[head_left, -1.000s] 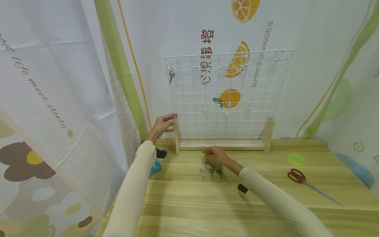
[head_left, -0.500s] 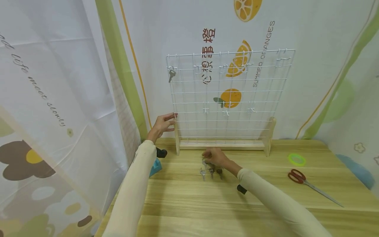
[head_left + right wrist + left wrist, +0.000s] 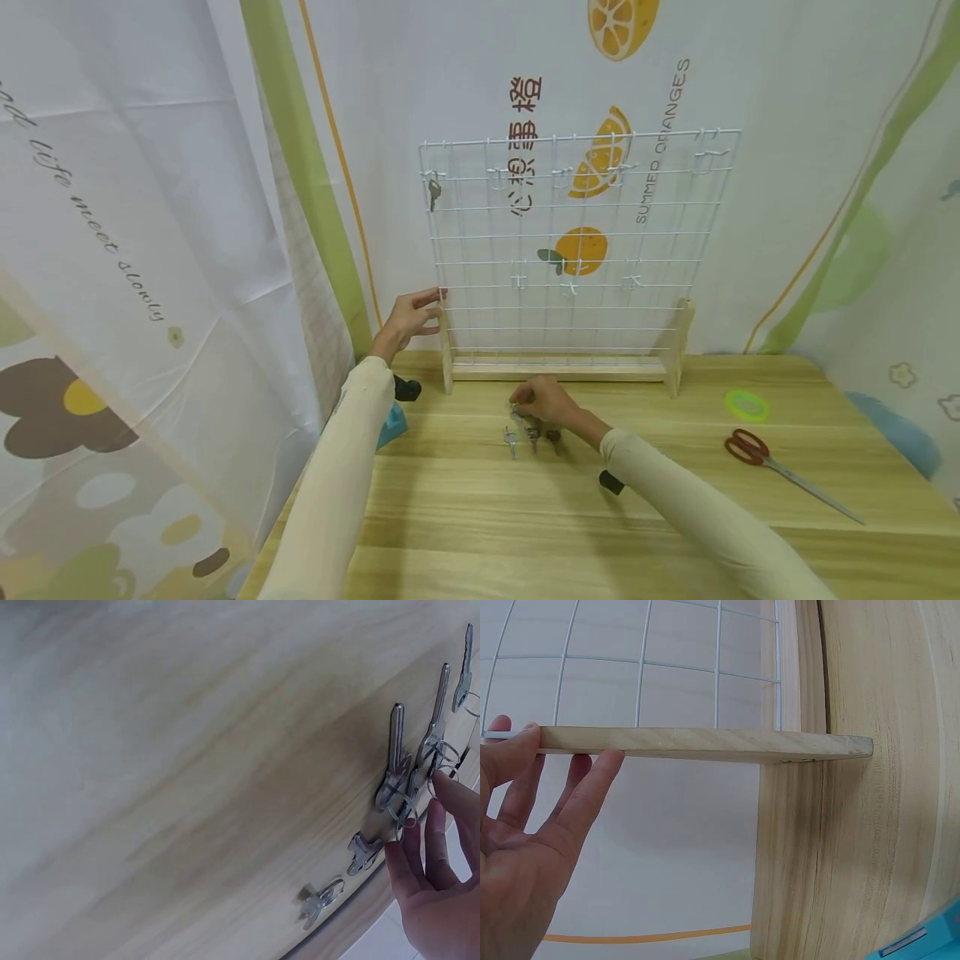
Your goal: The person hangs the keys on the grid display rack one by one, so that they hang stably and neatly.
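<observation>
white wire grid (image 3: pixel 495 237): held upright by a wooden stand (image 3: pixel 705 741) on the desk (image 3: pixel 465 508); white hooks (image 3: pixel 572 288) are fitted across it.
hung key (image 3: pixel 434 193): carried by a hook near the grid's upper left corner; it is touched by neither hand.
loose keys (image 3: pixel 397 739): laid on the desk in front of the stand, some overlapped, with rings (image 3: pixel 401 815) attached.
left hand (image 3: pixel 521 870): the upper end of the stand's left side board is gripped between thumb and fingers.
right hand (image 3: pixel 547 398): held low over the loose keys, fingers bent, thumb parted from the other fingertips; whether a ring is pinched cannot be told.
snag risk: the rings are closely bunched, so a neighbouring key could be dragged along and dropped if two loops are caught at once.
tipping risk: the grid could be rocked, and the hung key shaken off, if the stand were pushed unevenly.
scissors (image 3: pixel 763 457): placed well apart, to the right; little trouble is expected from them.
</observation>
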The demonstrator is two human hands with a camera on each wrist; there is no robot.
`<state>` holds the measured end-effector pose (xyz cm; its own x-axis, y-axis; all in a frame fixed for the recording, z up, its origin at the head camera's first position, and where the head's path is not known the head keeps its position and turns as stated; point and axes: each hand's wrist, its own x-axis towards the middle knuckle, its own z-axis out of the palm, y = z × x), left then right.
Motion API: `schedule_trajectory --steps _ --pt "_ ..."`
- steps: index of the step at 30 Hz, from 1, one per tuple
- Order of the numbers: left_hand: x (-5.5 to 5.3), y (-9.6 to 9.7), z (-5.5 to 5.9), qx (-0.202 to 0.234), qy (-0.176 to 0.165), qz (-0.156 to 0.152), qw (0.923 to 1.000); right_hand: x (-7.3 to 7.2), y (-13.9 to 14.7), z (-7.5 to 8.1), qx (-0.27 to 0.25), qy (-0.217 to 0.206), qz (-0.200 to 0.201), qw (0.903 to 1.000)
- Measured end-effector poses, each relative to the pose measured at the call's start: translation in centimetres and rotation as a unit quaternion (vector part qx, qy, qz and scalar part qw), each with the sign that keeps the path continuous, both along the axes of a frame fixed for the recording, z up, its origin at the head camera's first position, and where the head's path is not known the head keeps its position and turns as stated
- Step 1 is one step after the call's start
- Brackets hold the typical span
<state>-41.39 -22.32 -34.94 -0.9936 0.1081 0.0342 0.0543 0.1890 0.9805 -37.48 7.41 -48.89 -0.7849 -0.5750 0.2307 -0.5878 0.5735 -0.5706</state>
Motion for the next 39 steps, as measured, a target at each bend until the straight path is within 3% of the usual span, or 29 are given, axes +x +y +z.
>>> schedule_trajectory --steps 9,17,23,39 --pt "0.0 0.2 -0.1 0.002 -0.002 0.0 1.0 0.5 0.5 0.6 -0.001 0.006 -0.004 1.0" --pt "0.1 0.0 0.0 -0.002 -0.004 0.002 1.0 0.3 0.7 1.2 -0.008 0.04 0.017 0.999" --pt "0.1 0.0 -0.1 0.001 -0.004 0.001 1.0 -0.1 0.7 2.1 -0.014 0.024 0.007 0.9996" --pt "0.0 -0.1 0.0 0.006 -0.003 -0.01 0.9999 -0.4 0.7 7.7 -0.011 0.062 0.007 0.998"
